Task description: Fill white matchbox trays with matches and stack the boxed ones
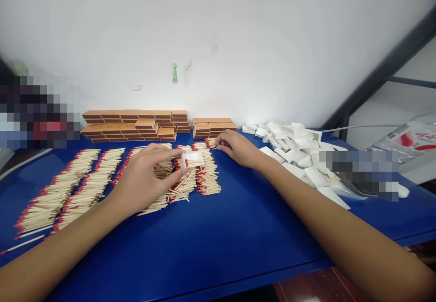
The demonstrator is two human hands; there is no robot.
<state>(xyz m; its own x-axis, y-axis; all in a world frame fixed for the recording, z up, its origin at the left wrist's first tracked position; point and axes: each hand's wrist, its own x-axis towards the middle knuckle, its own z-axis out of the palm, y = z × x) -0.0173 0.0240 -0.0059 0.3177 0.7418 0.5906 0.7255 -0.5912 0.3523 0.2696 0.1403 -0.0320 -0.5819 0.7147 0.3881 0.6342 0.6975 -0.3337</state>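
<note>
My left hand (146,175) hovers over rows of red-tipped matches (200,175) on the blue table (218,243), its thumb and fingers pinched on a small white tray (192,158). My right hand (236,148) reaches to the far end of the match rows, fingers closed on a few matches (211,144) near the orange matchboxes (214,127).
More matches (68,188) lie in long rows at the left. Stacked orange matchboxes (136,126) line the wall. A heap of white trays (299,152) lies at the right. A plastic bag (408,141) sits far right.
</note>
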